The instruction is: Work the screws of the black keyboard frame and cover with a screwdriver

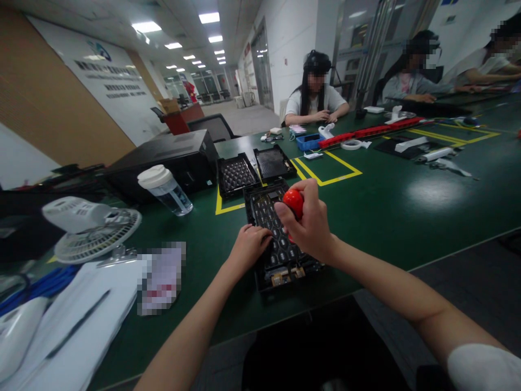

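A black tray-like case (280,251) with rows of rounded cells and some brown parts at its near end lies on the green table. My right hand (310,225) is closed around a red round-topped object (293,203) above the right side of the case; a bit of red also shows beneath the hand. My left hand (251,245) rests on the left edge of the case, its fingers bent and close together, and whether anything is under the fingertips is hidden. Two more black trays, one with a bumpy surface (237,174) and one flatter (275,163), lie just beyond.
To the left are a lidded cup (173,193), a white fan (97,233), a black box (175,163) and papers with a pen (81,320). Beyond lie a blue bin (309,142), a red strip (366,132) and a tape roll (353,145). People sit across the table.
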Motion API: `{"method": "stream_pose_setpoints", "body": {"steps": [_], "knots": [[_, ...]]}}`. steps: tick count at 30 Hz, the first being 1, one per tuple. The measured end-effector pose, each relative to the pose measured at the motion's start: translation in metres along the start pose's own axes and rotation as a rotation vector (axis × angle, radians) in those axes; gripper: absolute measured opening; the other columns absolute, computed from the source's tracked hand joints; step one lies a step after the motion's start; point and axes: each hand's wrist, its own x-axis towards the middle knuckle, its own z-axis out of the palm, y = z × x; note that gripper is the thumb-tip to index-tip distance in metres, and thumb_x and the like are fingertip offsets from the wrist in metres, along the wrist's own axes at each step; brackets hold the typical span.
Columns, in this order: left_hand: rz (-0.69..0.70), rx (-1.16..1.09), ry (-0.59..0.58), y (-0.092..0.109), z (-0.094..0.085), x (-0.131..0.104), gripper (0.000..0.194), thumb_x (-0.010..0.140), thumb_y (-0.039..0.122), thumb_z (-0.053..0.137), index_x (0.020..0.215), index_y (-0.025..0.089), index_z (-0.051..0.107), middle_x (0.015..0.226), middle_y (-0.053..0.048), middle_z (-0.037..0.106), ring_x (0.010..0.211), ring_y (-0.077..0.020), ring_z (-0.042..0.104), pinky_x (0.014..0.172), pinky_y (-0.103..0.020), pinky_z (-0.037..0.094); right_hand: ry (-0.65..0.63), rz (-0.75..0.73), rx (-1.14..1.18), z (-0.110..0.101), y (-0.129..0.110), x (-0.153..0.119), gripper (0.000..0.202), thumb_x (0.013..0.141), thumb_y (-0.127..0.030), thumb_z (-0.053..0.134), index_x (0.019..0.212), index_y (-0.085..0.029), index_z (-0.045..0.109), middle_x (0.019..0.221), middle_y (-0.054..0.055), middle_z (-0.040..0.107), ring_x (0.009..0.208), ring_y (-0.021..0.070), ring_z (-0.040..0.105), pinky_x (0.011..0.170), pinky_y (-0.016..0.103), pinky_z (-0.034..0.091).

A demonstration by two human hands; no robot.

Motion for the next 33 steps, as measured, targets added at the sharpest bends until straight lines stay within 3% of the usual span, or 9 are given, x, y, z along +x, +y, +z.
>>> {"method": "stream_pose_setpoints", "body": {"steps": [4,9,13,17,23,28,33], "knots": [[0.001,0.004,-0.010,-0.001,0.001,0.000,0.017,0.087,0.025,0.050,0.093,0.021,0.065,0.092,-0.003,0.070,0.088,-0.0193,0.062,0.098,-0.040,0.035,-0.121,0.136,0.274,-0.002,0.003,0.000,0.019,0.095,-0.038,0.029,0.090,-0.022,0.037,0.053,-0.008,0.040,0.039,0.0071,0.043,0.040,0.019,0.034],[0.011,-0.010,0.000,-0.004,0.004,-0.001,0.017,0.088,0.025,0.049,0.093,0.022,0.065,0.092,-0.003,0.070,0.088,-0.0185,0.062,0.098,-0.039,0.034,-0.252,0.240,0.529,-0.008,0.005,0.009,0.017,0.093,-0.039,0.035,0.090,-0.022,0.038,0.059,-0.008,0.046,0.036,0.0059,0.049,0.034,0.015,0.035],[0.014,-0.023,0.006,-0.006,0.005,-0.002,0.018,0.088,0.025,0.048,0.096,0.022,0.065,0.093,-0.002,0.070,0.089,-0.0183,0.062,0.099,-0.039,0.033,-0.393,0.278,0.701,-0.016,0.011,0.022,0.014,0.088,-0.034,0.041,0.087,-0.020,0.038,0.070,-0.003,0.055,0.045,0.0087,0.057,0.041,0.019,0.044],[0.019,-0.024,0.006,-0.006,0.004,-0.002,0.018,0.088,0.025,0.049,0.097,0.023,0.065,0.093,-0.002,0.070,0.089,-0.0183,0.061,0.097,-0.038,0.035,-0.571,0.308,0.906,-0.023,0.020,0.034,0.013,0.082,-0.028,0.045,0.085,-0.020,0.035,0.072,0.000,0.062,0.066,0.0169,0.066,0.064,0.033,0.052],[0.007,-0.031,0.000,-0.003,0.002,0.000,0.018,0.088,0.025,0.050,0.096,0.022,0.065,0.094,-0.002,0.070,0.089,-0.0185,0.061,0.096,-0.039,0.035,-0.741,0.297,1.039,-0.026,0.028,0.045,0.015,0.077,-0.028,0.044,0.088,-0.018,0.043,0.073,0.003,0.066,0.092,0.0230,0.066,0.092,0.047,0.040],[0.000,-0.025,-0.006,-0.003,0.002,0.001,0.018,0.087,0.025,0.050,0.095,0.022,0.066,0.094,-0.003,0.070,0.089,-0.0188,0.062,0.096,-0.039,0.036,-0.851,0.267,1.096,-0.021,0.037,0.048,0.043,0.078,-0.034,0.041,0.113,-0.010,0.051,0.068,0.004,0.067,0.086,0.0248,0.067,0.086,0.045,0.045],[0.011,-0.026,-0.001,-0.005,0.004,0.001,0.018,0.088,0.026,0.049,0.097,0.022,0.065,0.096,-0.003,0.070,0.092,-0.0188,0.062,0.096,-0.039,0.036,-0.890,0.313,1.257,-0.014,0.047,0.050,0.037,0.075,-0.036,0.044,0.098,-0.011,0.060,0.075,0.008,0.069,0.080,0.0250,0.067,0.082,0.047,0.048]]}}
